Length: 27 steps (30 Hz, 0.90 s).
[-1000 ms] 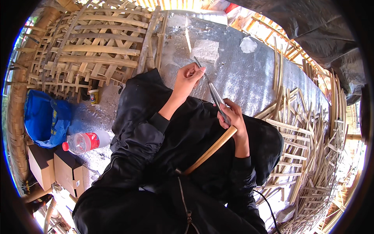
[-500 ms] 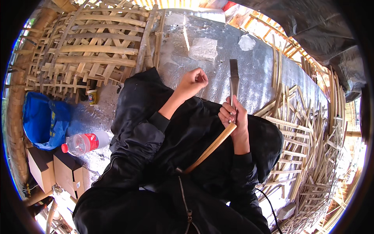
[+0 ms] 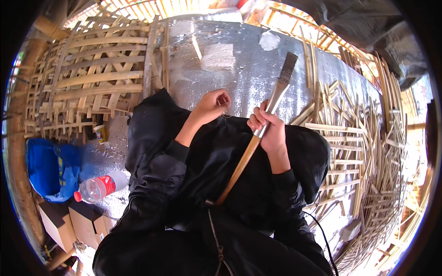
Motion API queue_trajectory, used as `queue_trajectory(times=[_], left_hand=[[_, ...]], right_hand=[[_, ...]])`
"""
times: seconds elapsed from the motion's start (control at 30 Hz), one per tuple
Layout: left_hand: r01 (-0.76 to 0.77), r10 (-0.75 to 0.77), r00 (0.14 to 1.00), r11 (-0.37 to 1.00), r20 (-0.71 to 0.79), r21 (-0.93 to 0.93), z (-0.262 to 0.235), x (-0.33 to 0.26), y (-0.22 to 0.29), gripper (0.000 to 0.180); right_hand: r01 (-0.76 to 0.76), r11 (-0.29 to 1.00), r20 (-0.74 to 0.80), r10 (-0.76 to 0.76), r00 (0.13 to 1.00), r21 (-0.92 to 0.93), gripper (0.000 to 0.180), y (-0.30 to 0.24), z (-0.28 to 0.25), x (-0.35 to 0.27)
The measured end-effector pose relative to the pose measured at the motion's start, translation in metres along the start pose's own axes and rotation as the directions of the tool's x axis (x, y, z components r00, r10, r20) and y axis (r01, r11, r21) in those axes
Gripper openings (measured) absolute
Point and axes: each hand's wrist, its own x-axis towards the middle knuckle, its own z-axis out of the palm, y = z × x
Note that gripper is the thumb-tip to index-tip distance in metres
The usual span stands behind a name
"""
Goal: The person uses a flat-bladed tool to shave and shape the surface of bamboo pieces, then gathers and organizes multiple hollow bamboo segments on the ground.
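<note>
My right hand [image 3: 272,131] is wrapped round the metal socket of a long chisel [image 3: 246,158]. Its dark, flat blade points up and away to the right, while the wooden handle slopes down to my jacket front. To the left, over my lap, my left hand [image 3: 212,106] is closed, thumb and fingers curled together; whatever they hold, if anything, is too small to make out. The two hands are apart, and the left does not touch the chisel.
Woven bamboo panels [image 3: 99,80] stand at the far left; bamboo strips [image 3: 382,193] are heaped at right. Left of me are a blue bag [image 3: 43,168], a clear bottle [image 3: 97,188], a small cup [image 3: 100,133] and cardboard boxes [image 3: 57,224]. Ahead, a pale block [image 3: 218,57] lies on a grey sheet.
The chisel has tilted, its blade swinging up and to the right, and its socket shows more broadly. My left hand has shifted slightly left and down in view, still curled.
</note>
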Motion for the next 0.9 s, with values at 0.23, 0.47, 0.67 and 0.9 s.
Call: queue_trajectory(times=[0.23, 0.47, 0.67, 0.9], left_hand=[[0.068, -0.069, 0.992, 0.998, 0.108, 0.007, 0.001, 0.000, 0.002, 0.011], [0.110, -0.112, 0.985, 0.994, 0.130, 0.022, 0.002, 0.003, -0.004, 0.013], [0.144, -0.148, 0.979, 0.989, 0.142, 0.045, 0.004, 0.003, -0.013, 0.012], [0.165, -0.173, 0.974, 0.984, 0.147, 0.065, 0.007, 0.001, 0.000, 0.012]], right_hand=[[0.033, 0.999, -0.006, -0.033, 0.999, 0.024, 0.011, -0.004, -0.012, -0.001], [0.109, 0.885, -0.047, -0.146, 0.988, -0.452, 0.018, -0.006, -0.002, -0.004], [0.095, 0.862, -0.079, -0.154, 0.985, -0.498, 0.019, -0.001, -0.005, -0.006], [0.067, 0.952, 0.046, -0.056, 0.997, -0.300, 0.019, -0.009, -0.007, -0.011]])
